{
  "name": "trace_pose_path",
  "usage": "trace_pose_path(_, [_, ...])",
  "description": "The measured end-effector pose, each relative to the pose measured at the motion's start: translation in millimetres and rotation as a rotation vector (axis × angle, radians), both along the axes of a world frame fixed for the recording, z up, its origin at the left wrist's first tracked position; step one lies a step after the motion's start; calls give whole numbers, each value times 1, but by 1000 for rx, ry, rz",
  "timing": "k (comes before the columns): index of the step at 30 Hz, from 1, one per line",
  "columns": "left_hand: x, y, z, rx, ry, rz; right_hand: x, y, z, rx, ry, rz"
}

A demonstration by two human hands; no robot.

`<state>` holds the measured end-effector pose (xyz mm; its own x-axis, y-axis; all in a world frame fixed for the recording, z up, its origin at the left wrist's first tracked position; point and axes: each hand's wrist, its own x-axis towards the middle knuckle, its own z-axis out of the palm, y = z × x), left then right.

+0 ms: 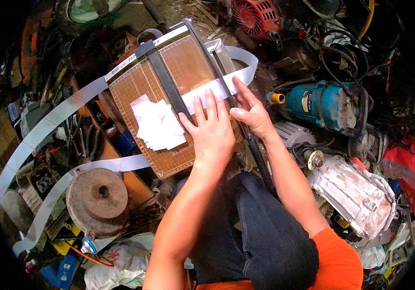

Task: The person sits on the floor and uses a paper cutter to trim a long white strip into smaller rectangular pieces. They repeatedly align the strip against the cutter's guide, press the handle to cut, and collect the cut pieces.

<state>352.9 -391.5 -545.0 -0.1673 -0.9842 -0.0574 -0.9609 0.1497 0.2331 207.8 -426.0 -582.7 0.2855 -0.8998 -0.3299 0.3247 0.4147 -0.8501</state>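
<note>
A brown gridded paper cutter (188, 55) lies in front of my knees, with a dark bar across it and a long dark blade arm along its right side. My left hand (213, 130) lies flat with fingers spread, its fingertips pressing a white paper strip (202, 92) on the board. At the blade side, my right hand (253, 113) has its index finger stretched onto the strip and its thumb apart; its other fingers are partly hidden. A loose pile of cut white paper pieces (159, 125) rests on the board, left of my left hand.
Long white strips (48, 121) curl off to the left, and another loop bends round at the right. A round rusty metal part (96, 195) sits at lower left. To the right are a teal pump (318, 106), a whitish motor housing (355, 193) and a red machine cover (256, 19).
</note>
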Motion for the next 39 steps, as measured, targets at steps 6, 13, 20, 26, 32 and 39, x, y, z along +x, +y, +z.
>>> trace_pose_path(6, [-1,0,1,13,3,-3,-4,5,-13,-84,160,-33])
trace_pose_path(13, [1,2,-4,-11,-69,-17,-44,62,39,-71,693,179])
trace_pose_path(20, [7,11,15,133,34,-116,-39,62,99,143,251,107])
trace_pose_path(26, [32,53,2,-114,388,-230,-29,27,29,-88,444,-212])
trace_pose_path(32, [76,17,42,-173,699,511,-31,3,3,30,108,-557])
trace_pose_path(39, [209,-104,107,-158,-61,151,-27,-12,7,25,87,-415])
